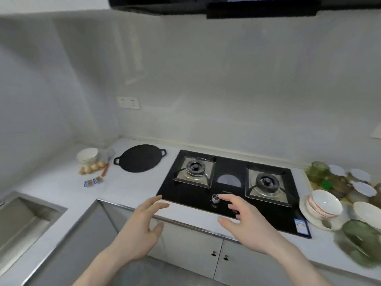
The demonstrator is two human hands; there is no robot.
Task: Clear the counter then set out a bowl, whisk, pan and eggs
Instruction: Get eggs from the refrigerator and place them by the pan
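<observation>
A flat black pan (140, 158) with two small handles lies on the white counter (61, 188) left of the stove. Further left stands a white bowl (87, 155), with a whisk (106, 162) beside it and several eggs (92, 167) in front. My left hand (140, 228) hovers open over the counter's front edge, holding nothing. My right hand (245, 219) is open too, its fingers spread above the stove's front edge near a knob (215, 198).
A black two-burner gas stove (228, 182) fills the middle. Stacked white bowls and plates (323, 205) and green glass dishes (338, 178) crowd the right side. A steel sink (22, 219) lies at the left. Small blue packets (92, 182) lie near the eggs. Cabinet doors sit below.
</observation>
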